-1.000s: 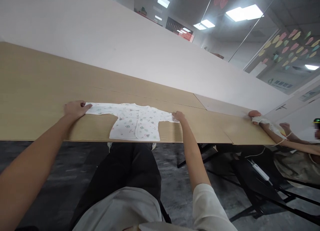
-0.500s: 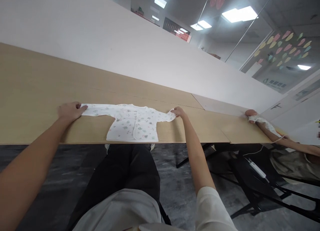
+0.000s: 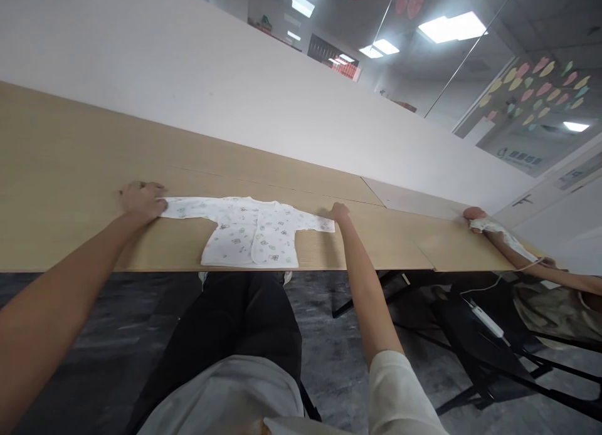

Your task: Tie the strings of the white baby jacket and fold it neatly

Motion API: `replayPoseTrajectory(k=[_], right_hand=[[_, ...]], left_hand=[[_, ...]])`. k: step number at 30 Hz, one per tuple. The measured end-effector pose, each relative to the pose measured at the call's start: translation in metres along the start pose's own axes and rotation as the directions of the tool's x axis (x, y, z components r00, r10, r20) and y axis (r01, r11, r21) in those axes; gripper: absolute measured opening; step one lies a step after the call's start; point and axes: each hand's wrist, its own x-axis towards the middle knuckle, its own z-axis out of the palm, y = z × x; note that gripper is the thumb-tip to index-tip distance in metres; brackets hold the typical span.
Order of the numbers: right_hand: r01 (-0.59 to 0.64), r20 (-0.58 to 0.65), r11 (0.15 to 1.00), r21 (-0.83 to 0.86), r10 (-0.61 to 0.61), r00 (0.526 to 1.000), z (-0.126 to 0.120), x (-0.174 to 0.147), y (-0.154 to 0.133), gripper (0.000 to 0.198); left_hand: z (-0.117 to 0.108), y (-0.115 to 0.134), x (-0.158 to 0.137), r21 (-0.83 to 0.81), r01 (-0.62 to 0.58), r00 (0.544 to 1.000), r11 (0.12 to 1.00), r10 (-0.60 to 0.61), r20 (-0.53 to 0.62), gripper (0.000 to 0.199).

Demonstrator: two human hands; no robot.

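A small white baby shirt [image 3: 251, 234] with a printed pattern and long sleeves lies spread on the wooden table, its hem close to the front edge. Its sleeves point out to both sides. My left hand [image 3: 141, 200] is at the left sleeve's cuff, its fingers apart and slightly blurred, the thumb side touching the fabric. By the right cuff is my right hand [image 3: 340, 212], its fingers blurred and partly hidden behind the hand. That cuff lies flat on the tabletop beside it.
The wooden table [image 3: 70, 172] runs along a white low wall [image 3: 211, 96] with glass above. Farther right, another person's arm [image 3: 522, 259] rests by a doll in a white garment [image 3: 493, 227]. A black chair [image 3: 489, 335] carries a white power strip [image 3: 486, 321].
My left hand has lifted its fingers apart and shifted slightly right. My right hand has let the raised cuff down, so the right sleeve now lies straighter and flat.
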Motion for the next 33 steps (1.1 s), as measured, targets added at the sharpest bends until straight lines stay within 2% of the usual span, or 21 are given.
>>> replayPoseTrajectory(k=[3,5,7,9,11,14,16,25,33], right_hand=[[0.045,-0.005,0.997,0.059,-0.045,0.999,0.002,-0.003,-0.044,0.027],[0.154,-0.027,0.977,0.148,-0.152,0.988,0.015,-0.008,-0.083,0.026],[0.273,-0.034,0.925,0.265,-0.274,0.961,0.034,-0.015,-0.123,0.025],[0.314,-0.032,0.88,0.357,-0.325,0.945,0.055,-0.023,-0.155,0.025],[0.323,-0.055,0.862,0.39,-0.328,0.943,0.073,-0.03,-0.174,0.027],[0.304,-0.084,0.866,0.398,-0.296,0.952,0.089,-0.036,-0.183,0.031],[0.315,-0.109,0.866,0.387,-0.297,0.949,0.092,-0.037,-0.181,0.033],[0.364,-0.183,0.837,0.408,-0.316,0.931,0.098,-0.038,-0.177,0.025],[0.333,-0.178,0.797,0.504,-0.281,0.943,0.104,-0.031,-0.178,0.023]], left_hand=[[-0.008,0.052,0.001,-0.051,-0.216,0.976,0.975,0.215,-0.032,0.051],[-0.005,0.1,-0.004,-0.114,-0.321,0.947,0.94,0.32,-0.02,0.044],[0.005,0.147,-0.015,-0.326,-0.313,0.936,0.892,0.348,0.054,0.042],[0.021,0.185,-0.029,-0.361,-0.298,0.93,0.884,0.354,0.1,0.039],[0.035,0.206,-0.041,-0.359,-0.258,0.941,0.897,0.318,0.117,0.039],[0.049,0.213,-0.05,-0.329,-0.233,0.962,0.915,0.266,0.056,0.041],[0.052,0.209,-0.051,-0.332,-0.252,0.96,0.909,0.277,0.032,0.041],[0.052,0.205,-0.05,-0.415,-0.282,0.95,0.865,0.313,0.007,0.034],[0.051,0.206,-0.052,-0.394,-0.251,0.961,0.884,0.277,0.01,0.029]])
